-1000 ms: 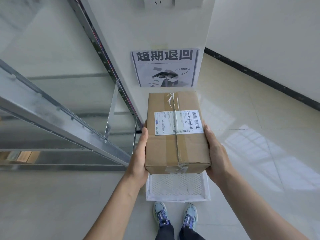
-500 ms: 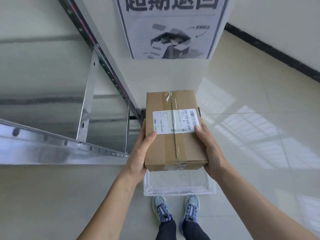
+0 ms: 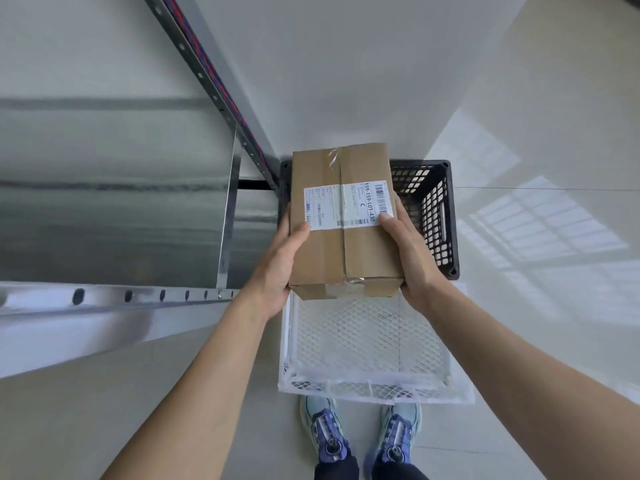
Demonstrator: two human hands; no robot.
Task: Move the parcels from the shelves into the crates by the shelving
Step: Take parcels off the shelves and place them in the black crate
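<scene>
You clamp the parcel (image 3: pixel 343 237) between your left hand (image 3: pixel 277 268) and right hand (image 3: pixel 412 261), thumbs pressed on its top, fingers wrapped round its long sides, its long axis pointing away from you, above the black crate (image 3: pixel 436 216) and the nearer white crate (image 3: pixel 367 341).

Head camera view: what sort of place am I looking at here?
Probably a parcel storeroom or courier depot: metal shelving, a barcode-labelled parcel being carried, and a black crate and a white crate beside the shelving.
</scene>
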